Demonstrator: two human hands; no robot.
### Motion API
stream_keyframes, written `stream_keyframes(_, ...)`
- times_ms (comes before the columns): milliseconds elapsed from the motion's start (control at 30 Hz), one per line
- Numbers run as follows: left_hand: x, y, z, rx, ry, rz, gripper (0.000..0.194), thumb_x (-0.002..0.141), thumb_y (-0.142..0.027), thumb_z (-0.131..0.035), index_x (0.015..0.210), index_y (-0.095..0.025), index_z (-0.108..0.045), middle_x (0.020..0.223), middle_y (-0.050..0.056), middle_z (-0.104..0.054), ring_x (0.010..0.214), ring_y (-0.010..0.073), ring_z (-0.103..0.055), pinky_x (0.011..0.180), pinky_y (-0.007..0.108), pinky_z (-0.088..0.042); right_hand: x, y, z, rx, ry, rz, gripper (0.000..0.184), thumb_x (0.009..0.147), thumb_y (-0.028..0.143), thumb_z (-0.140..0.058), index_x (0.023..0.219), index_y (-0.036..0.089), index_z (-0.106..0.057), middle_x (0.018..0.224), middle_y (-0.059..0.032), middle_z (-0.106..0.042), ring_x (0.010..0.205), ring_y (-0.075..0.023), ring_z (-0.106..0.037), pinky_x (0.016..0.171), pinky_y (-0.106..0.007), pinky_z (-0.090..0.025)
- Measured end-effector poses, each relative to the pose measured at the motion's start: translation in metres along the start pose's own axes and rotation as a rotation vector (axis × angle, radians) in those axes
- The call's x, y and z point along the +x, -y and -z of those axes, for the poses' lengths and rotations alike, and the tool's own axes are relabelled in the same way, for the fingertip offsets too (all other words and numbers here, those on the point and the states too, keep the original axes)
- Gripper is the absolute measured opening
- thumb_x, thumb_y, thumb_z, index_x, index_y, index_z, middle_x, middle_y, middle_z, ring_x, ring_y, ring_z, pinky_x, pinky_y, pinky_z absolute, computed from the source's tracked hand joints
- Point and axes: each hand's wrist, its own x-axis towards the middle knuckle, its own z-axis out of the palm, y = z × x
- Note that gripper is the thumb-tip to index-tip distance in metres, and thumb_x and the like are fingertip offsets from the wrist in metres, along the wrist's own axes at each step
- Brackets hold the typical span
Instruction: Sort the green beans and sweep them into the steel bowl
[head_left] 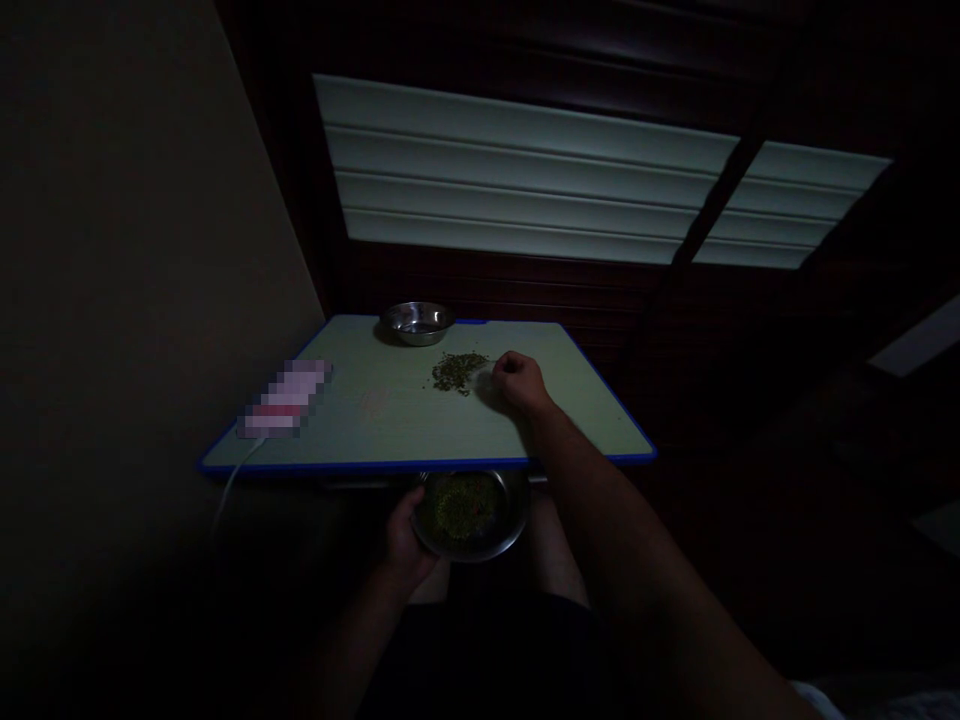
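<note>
In the head view my left hand [409, 543] grips the rim of a metal bowl [512, 530] just below the table's front edge. Small greenish bits [461, 505] lie inside this bowl, too dark to name. My right hand [519, 380] is above the table, its fingers curled together at the right side of a loose pile of small green-brown bits [455, 373]. Whatever is between those fingertips is too small and dim to make out. Behind the pile, a second metal bowl [418, 325] stands upright at the back of the table.
The pale table [390, 435] has a blue edge. At its left lies a blurred-out pinkish object [287, 398] with a white cable [234, 475] hanging over the side. Dark wooden panels with pale slats [510, 170] rise behind, and a wall [150, 250] stands at left. The room is dim.
</note>
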Motion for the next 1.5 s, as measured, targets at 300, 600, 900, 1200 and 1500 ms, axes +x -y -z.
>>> stream_keyframes(300,0.002,0.000,0.002,-0.004,-0.018,0.002,0.022,0.078,-0.021,-0.053,0.087,-0.014,-0.071,0.073,0.007,-0.075,0.083,0.0266,-0.071,0.089,0.044,-0.052,-0.001,-0.002,0.000,-0.016,0.042,0.024,0.008,0.058,0.024,-0.049,0.063,0.018,-0.053,0.061,0.0025,-0.053,0.061,-0.0113,-0.047,0.059,-0.023,-0.037)
stream_keyframes(600,0.005,0.001,0.005,-0.012,-0.002,-0.010,0.024,0.077,-0.021,-0.054,0.093,-0.014,-0.071,0.075,0.007,-0.076,0.084,0.0265,-0.071,0.088,0.043,-0.052,0.000,-0.004,-0.001,-0.043,0.042,0.030,0.009,0.059,0.025,-0.049,0.063,0.018,-0.053,0.060,0.0026,-0.053,0.061,-0.0110,-0.047,0.061,-0.023,-0.037)
stream_keyframes(900,0.001,-0.001,0.001,-0.009,-0.009,-0.008,0.021,0.079,-0.021,-0.053,0.081,-0.012,-0.072,0.073,0.008,-0.075,0.071,0.0227,-0.070,0.080,0.038,-0.054,0.002,-0.009,-0.002,0.017,0.005,0.032,0.008,0.059,0.025,-0.052,0.060,0.018,-0.054,0.058,0.0026,-0.053,0.059,-0.0112,-0.046,0.058,-0.023,-0.036)
stream_keyframes(1200,0.003,-0.001,0.000,-0.001,-0.002,-0.015,0.021,0.080,-0.020,-0.052,0.082,-0.012,-0.072,0.077,0.008,-0.076,0.075,0.0235,-0.071,0.083,0.040,-0.053,-0.007,0.000,0.011,0.140,0.060,-0.127,0.009,0.052,0.023,-0.058,0.058,0.018,-0.055,0.053,0.0029,-0.053,0.051,-0.0102,-0.044,0.050,-0.023,-0.032)
stream_keyframes(1500,-0.003,-0.003,-0.004,0.026,-0.017,0.003,0.025,0.081,-0.021,-0.049,0.080,-0.011,-0.072,0.073,0.008,-0.075,0.078,0.0247,-0.071,0.085,0.041,-0.053,-0.011,-0.003,0.010,-0.098,-0.003,0.001,0.008,0.058,0.025,-0.052,0.059,0.018,-0.055,0.056,0.0033,-0.053,0.057,-0.0112,-0.045,0.055,-0.024,-0.034)
